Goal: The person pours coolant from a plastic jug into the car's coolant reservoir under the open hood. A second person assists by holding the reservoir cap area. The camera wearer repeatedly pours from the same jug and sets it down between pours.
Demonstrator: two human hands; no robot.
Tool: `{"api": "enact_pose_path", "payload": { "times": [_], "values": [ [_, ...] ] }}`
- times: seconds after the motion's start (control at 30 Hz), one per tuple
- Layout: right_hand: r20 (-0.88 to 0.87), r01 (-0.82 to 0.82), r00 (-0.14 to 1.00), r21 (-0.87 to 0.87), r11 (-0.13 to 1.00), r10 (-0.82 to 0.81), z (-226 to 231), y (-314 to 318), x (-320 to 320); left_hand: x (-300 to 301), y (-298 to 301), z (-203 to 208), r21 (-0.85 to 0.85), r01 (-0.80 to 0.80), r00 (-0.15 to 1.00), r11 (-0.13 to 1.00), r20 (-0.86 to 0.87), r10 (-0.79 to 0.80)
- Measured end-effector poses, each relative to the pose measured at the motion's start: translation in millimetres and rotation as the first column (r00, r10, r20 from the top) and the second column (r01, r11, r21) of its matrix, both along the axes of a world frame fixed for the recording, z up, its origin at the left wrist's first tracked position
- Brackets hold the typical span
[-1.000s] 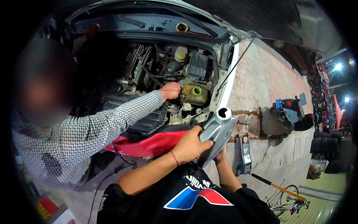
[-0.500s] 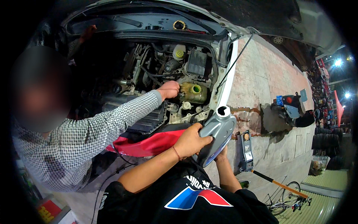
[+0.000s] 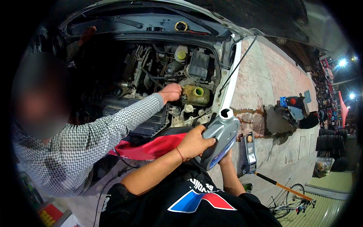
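A grey plastic bottle [image 3: 223,128] with an uncapped mouth is tilted in front of me, at the car's front corner. My left hand [image 3: 193,143] is closed round its handle side. From the other side, my right hand [image 3: 225,156] grips the lower part, its fingers mostly hidden behind the bottle. Just beyond the bottle's mouth, in the engine bay, sits a yellowish translucent reservoir [image 3: 202,97] with its filler neck uncovered. Another person's hand [image 3: 172,92] reaches in from the left and touches the reservoir's left side.
The co-worker's checked sleeve [image 3: 124,117] crosses the engine bay. A red and black cover [image 3: 151,146] lies over the front edge. A round yellowish cap [image 3: 181,25] rests below the windscreen. To the right are a hood prop rod [image 3: 240,62], floor jack [image 3: 249,153], parked scooter [image 3: 297,109] and bicycle [image 3: 291,204].
The co-worker's head and shoulder have shifted down slightly. Both my hands keep their hold on the bottle, which has hardly moved.
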State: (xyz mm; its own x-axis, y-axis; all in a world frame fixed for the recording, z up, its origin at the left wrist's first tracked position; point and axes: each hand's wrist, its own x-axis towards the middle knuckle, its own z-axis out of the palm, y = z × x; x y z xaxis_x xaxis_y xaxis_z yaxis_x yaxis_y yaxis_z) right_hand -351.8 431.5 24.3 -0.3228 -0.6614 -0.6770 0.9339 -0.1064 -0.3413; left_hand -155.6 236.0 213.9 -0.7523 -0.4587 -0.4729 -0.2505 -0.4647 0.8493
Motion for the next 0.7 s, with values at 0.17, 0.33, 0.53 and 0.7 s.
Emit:
{"api": "enact_pose_path", "payload": {
  "times": [0.17,0.33,0.53,0.7],
  "values": [
    [0.014,0.003,1.000,0.026,1.000,-0.003,-1.3,-6.6,2.8,2.9,-1.6,2.8,-0.027,-0.013,1.000,1.000,0.010,0.013],
    [-0.009,-0.052,0.999,-0.099,0.994,0.051,-3.8,-5.5,4.7,4.9,0.6,1.6,0.000,0.011,1.000,1.000,0.006,-0.011],
    [-0.047,-0.071,0.997,-0.103,0.992,0.066,-11.9,-9.5,9.0,9.1,10.3,3.9,-0.004,-0.002,1.000,1.000,-0.017,0.002],
    [-0.046,-0.102,0.994,-0.141,0.985,0.096,-20.9,-5.2,9.5,12.0,11.4,7.4,-0.031,0.004,1.000,1.000,-0.014,-0.004]
  ]
}}
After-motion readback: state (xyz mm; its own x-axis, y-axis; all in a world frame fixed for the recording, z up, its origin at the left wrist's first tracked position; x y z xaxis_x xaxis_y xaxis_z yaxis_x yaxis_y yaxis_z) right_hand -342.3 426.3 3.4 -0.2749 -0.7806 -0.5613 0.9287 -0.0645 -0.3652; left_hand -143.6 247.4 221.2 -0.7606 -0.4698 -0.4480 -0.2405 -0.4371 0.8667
